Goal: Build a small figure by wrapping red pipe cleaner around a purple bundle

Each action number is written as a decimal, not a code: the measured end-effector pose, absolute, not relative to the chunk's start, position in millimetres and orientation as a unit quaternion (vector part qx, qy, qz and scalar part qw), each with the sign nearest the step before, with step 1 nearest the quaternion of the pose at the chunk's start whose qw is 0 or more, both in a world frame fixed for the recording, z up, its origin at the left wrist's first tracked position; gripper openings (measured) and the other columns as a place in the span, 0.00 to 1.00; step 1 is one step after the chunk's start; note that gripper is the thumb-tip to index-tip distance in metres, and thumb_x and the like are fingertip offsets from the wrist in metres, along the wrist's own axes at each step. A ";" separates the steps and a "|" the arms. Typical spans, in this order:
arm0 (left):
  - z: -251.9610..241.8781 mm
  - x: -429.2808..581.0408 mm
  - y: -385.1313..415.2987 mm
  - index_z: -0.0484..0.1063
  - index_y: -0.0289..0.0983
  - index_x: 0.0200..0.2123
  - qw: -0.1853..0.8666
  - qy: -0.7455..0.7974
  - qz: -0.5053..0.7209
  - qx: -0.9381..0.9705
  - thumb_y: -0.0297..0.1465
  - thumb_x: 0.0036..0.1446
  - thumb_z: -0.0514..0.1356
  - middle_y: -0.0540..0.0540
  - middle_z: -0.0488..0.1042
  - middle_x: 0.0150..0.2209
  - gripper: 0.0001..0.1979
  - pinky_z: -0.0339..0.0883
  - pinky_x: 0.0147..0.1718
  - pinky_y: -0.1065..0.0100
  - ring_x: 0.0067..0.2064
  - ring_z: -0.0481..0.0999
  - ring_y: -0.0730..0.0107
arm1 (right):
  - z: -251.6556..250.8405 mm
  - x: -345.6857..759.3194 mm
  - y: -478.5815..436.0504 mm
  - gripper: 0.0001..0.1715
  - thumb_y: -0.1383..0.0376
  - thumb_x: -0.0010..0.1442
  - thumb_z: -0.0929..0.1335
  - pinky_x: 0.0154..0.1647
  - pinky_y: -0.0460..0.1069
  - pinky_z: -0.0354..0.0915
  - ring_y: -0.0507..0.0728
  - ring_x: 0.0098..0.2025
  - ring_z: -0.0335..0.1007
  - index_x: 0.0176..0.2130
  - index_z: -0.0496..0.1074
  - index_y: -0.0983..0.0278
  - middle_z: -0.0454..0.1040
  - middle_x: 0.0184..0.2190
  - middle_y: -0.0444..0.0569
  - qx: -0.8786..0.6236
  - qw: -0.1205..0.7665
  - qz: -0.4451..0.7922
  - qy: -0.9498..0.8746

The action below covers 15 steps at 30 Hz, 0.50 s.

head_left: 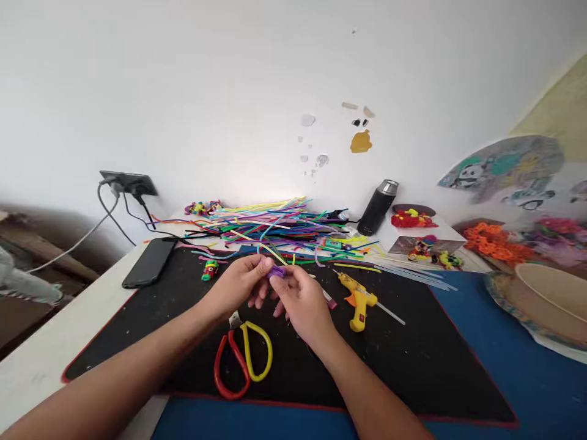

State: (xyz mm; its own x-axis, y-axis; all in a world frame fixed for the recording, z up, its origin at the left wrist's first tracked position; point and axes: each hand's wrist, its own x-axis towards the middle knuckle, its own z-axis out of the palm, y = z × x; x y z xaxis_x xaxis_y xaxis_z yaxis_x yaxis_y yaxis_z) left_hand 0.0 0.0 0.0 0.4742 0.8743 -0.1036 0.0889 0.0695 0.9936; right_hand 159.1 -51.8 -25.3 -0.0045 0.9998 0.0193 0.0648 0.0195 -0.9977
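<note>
Between my two hands, above the black mat (174,342), is a small purple bundle that looks like pipe cleaner (276,271). My left hand (245,281) pinches it from the left, thumb on top. From the other side my right hand (302,296) grips it with thumb and fingers. The fingertips cover part of the bundle, so its full shape is hidden. Just below my hands lie scissors (245,360) with one red and one yellow handle, their blades mostly hidden under my left hand. A yellow glue gun (360,300) with a glue stick lies right of my right hand.
A pile of colourful pipe cleaners (275,223) lies along the wall. At the left are a phone (150,263) and plugged cables. A black flask (378,208), clear glue sticks (419,273), orange pipe cleaners (498,242) and a round basket (550,299) are on the right.
</note>
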 end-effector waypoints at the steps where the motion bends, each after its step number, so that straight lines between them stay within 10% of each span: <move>1: -0.1 0.1 -1.4 0.65 0.39 0.31 0.605 0.402 0.318 0.609 0.63 0.59 0.60 0.55 0.69 0.17 0.31 0.54 0.14 0.76 0.15 0.65 0.76 | -25.3 159.9 -52.6 0.22 0.49 0.66 0.70 0.17 0.44 0.61 0.51 0.19 0.72 0.47 0.73 0.64 0.77 0.28 0.44 -0.514 0.484 0.480 -0.521; 15: -4.0 -3.7 3.1 0.70 0.38 0.53 0.638 0.325 0.353 0.602 0.49 0.65 0.66 0.55 0.71 0.25 0.23 0.59 0.24 0.73 0.25 0.70 0.74 | -24.6 166.5 -50.2 0.27 0.43 0.65 0.70 0.16 0.44 0.58 0.52 0.16 0.68 0.41 0.74 0.65 0.71 0.17 0.40 -0.495 0.507 0.503 -0.496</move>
